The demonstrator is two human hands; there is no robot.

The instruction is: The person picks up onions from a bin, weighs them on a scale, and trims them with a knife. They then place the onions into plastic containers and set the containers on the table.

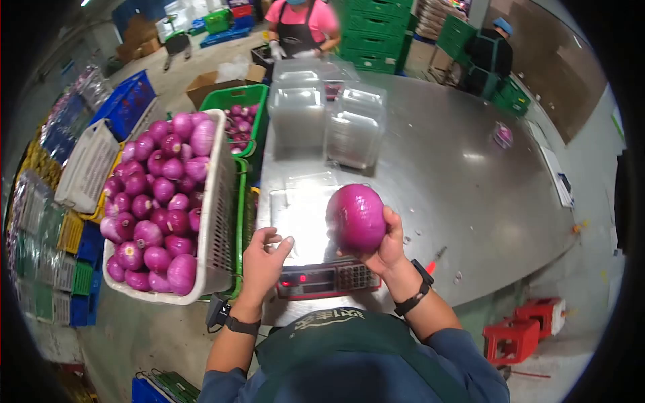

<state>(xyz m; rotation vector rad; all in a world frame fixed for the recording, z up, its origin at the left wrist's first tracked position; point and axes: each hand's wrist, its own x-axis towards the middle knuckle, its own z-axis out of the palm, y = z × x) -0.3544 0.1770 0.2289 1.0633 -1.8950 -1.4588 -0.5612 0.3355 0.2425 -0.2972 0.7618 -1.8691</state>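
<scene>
My right hand point(391, 250) holds up a large peeled red onion point(356, 218), cupping it from below and the right side. Under it is a digital scale with a shiny metal pan point(295, 228) and a red-edged keypad and display point(329, 281). My left hand point(265, 260) hovers at the scale's left edge, its fingers apart and slightly curled, holding nothing. To the left stands a white crate point(216, 221) heaped with peeled red onions point(161, 191). Behind the scale, stacks of clear plastic trays point(353, 131) stand on the steel table point(463, 181).
A knife with an orange-red handle point(431, 267) lies right of my right hand. Green crates point(262, 127) with more onions adjoin the table's left side. Red stools point(514, 342) stand at lower right. Two co-workers stand beyond the table, one in a pink shirt point(326, 19).
</scene>
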